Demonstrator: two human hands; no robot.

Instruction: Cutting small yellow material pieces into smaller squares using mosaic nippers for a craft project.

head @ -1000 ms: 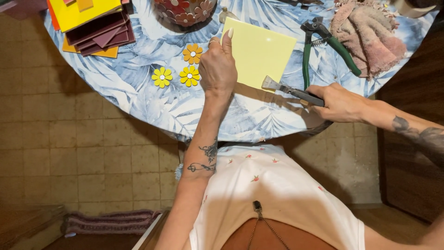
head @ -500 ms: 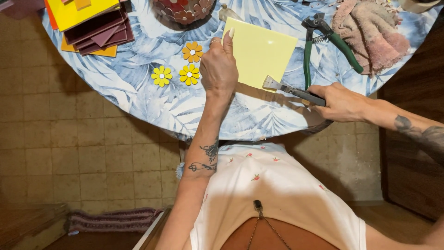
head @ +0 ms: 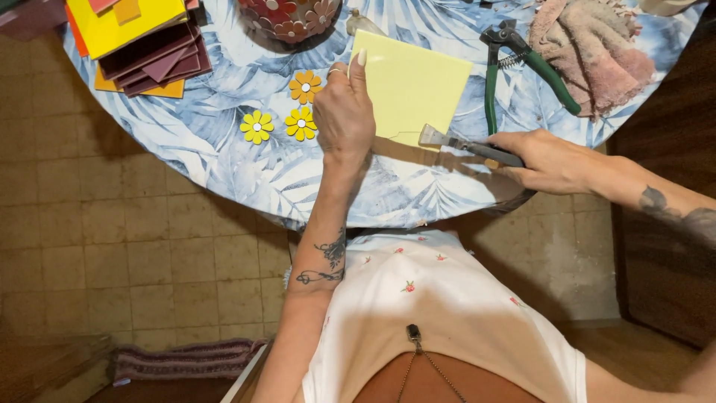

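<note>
A pale yellow square tile (head: 410, 86) is lifted off the round table with its near edge raised. My left hand (head: 344, 112) grips its left side, thumb up along the edge. My right hand (head: 550, 160) holds a dark-handled scoring tool (head: 466, 145), whose metal head touches the tile's near right corner. Three small flower pieces (head: 298, 104), two yellow and one orange, lie just left of my left hand.
The table (head: 246, 172) has a blue leaf-print cloth. Green-handled nippers (head: 514, 63) and a pink rag (head: 597, 48) lie at the far right. A stack of coloured tiles (head: 145, 41) sits at the far left, a flower-patterned pot (head: 287, 15) at the back. Tiled floor lies below.
Both hands and the tile have stayed almost in place; the tool head has shifted very slightly along the tile's near edge.
</note>
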